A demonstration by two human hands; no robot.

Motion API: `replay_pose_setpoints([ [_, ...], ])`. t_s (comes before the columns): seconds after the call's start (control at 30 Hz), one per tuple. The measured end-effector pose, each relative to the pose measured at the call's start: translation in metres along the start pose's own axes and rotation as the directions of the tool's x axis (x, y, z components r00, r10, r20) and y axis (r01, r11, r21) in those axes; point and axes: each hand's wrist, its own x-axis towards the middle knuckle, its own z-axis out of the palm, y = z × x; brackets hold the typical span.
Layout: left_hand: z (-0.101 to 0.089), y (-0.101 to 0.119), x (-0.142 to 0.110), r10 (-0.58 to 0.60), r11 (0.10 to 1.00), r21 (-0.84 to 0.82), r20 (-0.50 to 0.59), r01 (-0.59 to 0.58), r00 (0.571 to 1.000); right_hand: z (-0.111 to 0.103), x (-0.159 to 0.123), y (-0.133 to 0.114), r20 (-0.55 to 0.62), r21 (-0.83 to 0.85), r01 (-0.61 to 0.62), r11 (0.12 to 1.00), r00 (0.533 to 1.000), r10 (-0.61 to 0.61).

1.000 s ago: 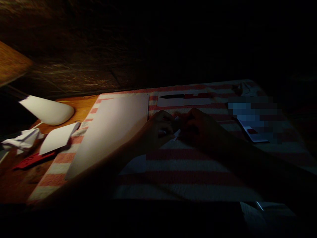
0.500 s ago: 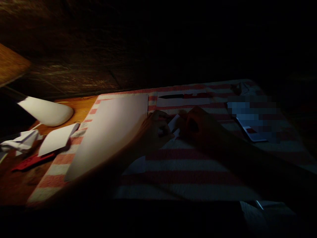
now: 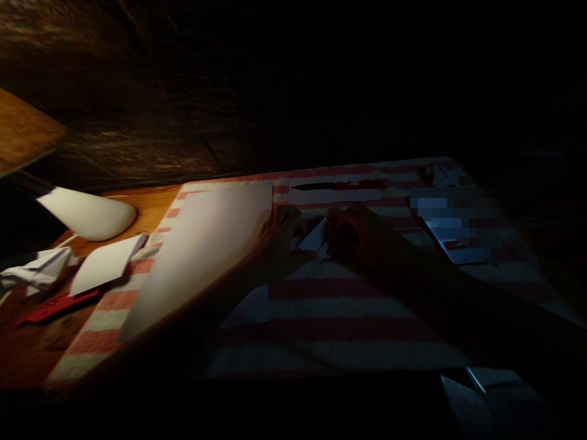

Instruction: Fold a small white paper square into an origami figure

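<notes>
The scene is very dark. My left hand (image 3: 279, 241) and my right hand (image 3: 355, 235) meet over a red-and-white striped cloth (image 3: 339, 311), fingers curled and pinched on a small piece of white paper (image 3: 314, 239) held between them. A large white sheet (image 3: 206, 244) lies just left of my left hand. Beyond the hands a white paper strip (image 3: 334, 195) lies with a dark knife (image 3: 321, 185) along its far edge.
A white lamp head (image 3: 87, 214) shines at the left over a wooden tabletop (image 3: 137, 205). A white card (image 3: 103, 263), crumpled paper (image 3: 34, 272) and a red scrap (image 3: 50, 305) lie there. A blurred-out item (image 3: 454, 214) sits right.
The small paper has shown more between my fingers and tilted up; both hands shifted slightly. The view has dropped a little.
</notes>
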Motion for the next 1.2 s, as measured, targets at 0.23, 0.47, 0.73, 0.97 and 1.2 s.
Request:
replay_pose_setpoints([
  [0.23, -0.013, 0.013, -0.001, 0.373, 0.926, 0.051, 0.049, -0.375, 0.927, -0.005, -0.001, 0.001, 0.065, 0.054, 0.026, 0.998, 0.997, -0.030],
  [0.47, -0.025, 0.015, 0.000, 0.547, 0.817, 0.175, 0.066, -0.549, 0.835, -0.006, 0.000, -0.002, 0.081, 0.048, -0.024, 0.999, 0.997, 0.020],
  [0.73, -0.030, 0.017, 0.003, 0.559, 0.821, 0.046, 0.135, -0.569, 0.818, -0.003, -0.005, 0.010, 0.074, 0.113, 0.163, 0.980, 0.982, -0.172],
  [0.97, -0.022, 0.006, 0.003, 0.464, 0.886, -0.098, 0.190, -0.454, 0.865, -0.012, -0.003, 0.016, 0.151, 0.218, 0.226, 0.950, 0.953, -0.261],
  [1.2, -0.015, 0.000, 0.006, 0.477, 0.873, -0.202, 0.162, -0.444, 0.864, -0.012, -0.004, 0.021, 0.200, 0.140, 0.254, 0.957, 0.939, -0.279],
])
